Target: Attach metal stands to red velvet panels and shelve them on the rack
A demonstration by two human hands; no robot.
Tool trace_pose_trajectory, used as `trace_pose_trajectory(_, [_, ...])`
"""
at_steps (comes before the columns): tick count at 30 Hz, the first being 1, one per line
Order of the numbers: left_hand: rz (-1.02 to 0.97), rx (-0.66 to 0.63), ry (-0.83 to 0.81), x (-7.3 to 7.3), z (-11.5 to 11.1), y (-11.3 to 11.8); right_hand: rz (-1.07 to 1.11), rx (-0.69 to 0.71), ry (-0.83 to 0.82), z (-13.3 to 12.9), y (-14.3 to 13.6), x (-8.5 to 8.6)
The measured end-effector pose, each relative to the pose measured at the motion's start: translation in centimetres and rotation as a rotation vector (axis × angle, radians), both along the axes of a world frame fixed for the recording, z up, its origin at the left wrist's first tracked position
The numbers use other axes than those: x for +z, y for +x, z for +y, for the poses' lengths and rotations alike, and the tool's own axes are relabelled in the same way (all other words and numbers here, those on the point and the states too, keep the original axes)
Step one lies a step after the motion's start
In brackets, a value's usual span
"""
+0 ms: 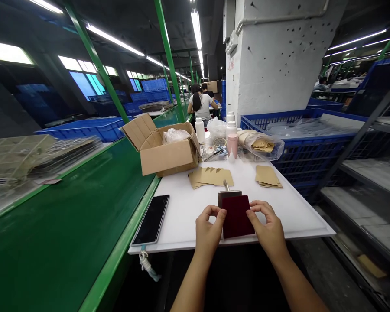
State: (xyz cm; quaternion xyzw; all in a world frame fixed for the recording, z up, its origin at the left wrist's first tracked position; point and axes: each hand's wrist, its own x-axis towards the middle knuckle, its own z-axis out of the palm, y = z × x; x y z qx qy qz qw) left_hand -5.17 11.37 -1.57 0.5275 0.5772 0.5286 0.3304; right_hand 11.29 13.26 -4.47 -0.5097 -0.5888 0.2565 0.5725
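A dark red, square, cloth-like piece (238,216) is held upright at the front of the white table (188,212). My left hand (209,227) pinches its left edge between thumb and fingers, and my right hand (268,227) grips the right edge the same way. Just behind the red piece is a flat metal plate with a handle (226,185), partly hidden by it. Beyond lie overlapping tan cards (211,177) with small notched pieces on top. A smaller stack of tan cards (268,176) lies farther right.
A phone (151,220) lies at the table's left edge, beside a green conveyor (68,216). Behind stand an open cardboard box (169,155), a pink bottle (232,146), white bottles (199,130) and bagged tan pieces (261,144). A blue crate (299,156) is right; a person (201,106) sits ahead.
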Motion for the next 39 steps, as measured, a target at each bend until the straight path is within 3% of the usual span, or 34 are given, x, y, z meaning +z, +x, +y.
trace_pose_trajectory(5, [0.057, 0.065, 0.028, -1.2, 1.8, -0.5, 0.010, -0.004, 0.017, 1.5, -0.9, -1.0])
trace_pose_trajectory(12, [0.087, 0.120, 0.037, -2.2, 2.2, -0.6, 0.036, 0.021, -0.001, 2.0, -1.3, -1.6])
trace_pose_trajectory(39, [0.022, 0.113, 0.045, -1.9, 2.6, -0.6, 0.098, 0.018, -0.034, 2.3, -1.5, -1.4])
